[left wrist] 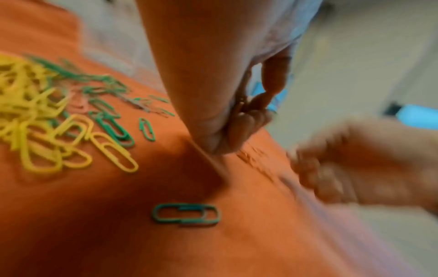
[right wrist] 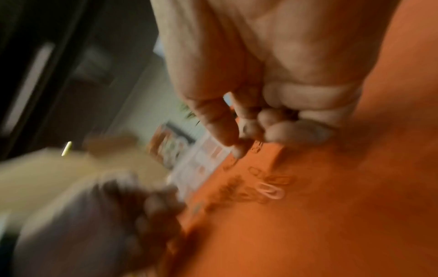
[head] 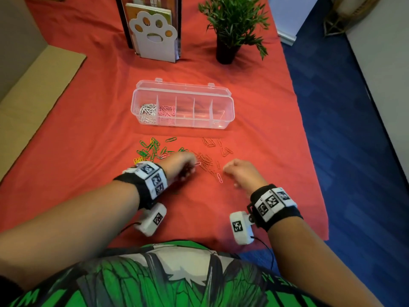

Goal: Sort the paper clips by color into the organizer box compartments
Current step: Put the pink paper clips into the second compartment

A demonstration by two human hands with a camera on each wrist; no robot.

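Note:
The clear organizer box [head: 228,111] stands open mid-table, with white clips [head: 147,111] in its leftmost compartment and pink clips [head: 167,111] in the one beside it. Green and yellow clips [head: 152,149] lie loose on the left in front of it, and red clips [head: 208,160] on the right. My left hand [head: 188,161] is blurred over the red pile, fingers curled, with a pink clip [head: 197,163] sticking out of them. My right hand [head: 234,169] is low beside the pile with curled fingers [right wrist: 249,131]; blur hides whether they hold a clip. One green clip [left wrist: 187,215] lies alone under the left wrist.
A paw-shaped bookend with books [head: 153,38] and a potted plant [head: 230,29] stand behind the box. Cardboard [head: 33,96] lies along the left side. The red cloth's right edge [head: 309,140] drops to a blue floor.

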